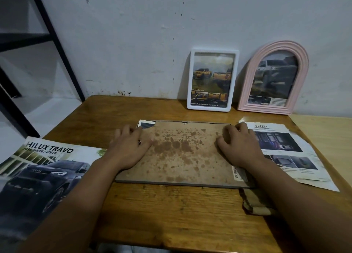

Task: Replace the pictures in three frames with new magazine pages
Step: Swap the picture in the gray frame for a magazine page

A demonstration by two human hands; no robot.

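Observation:
A large frame lies face down in the middle of the wooden table, its stained brown backing board (179, 155) facing up. A corner of a printed page (145, 124) peeks out at its far left. My left hand (131, 148) rests on the board's left side, fingers spread toward the far left corner. On the right edge sits my right hand (238, 144), fingers bent with their tips pressing the board. A white frame (212, 80) and a pink arched frame (274, 77) lean on the wall, each showing a truck picture.
A truck magazine (38, 174) lies at the table's left edge. A loose page headed SAFETY (291, 153) lies right of the frame. A folded brown cardboard stand (255, 201) sits under my right forearm. A black metal shelf (47, 43) stands at the left.

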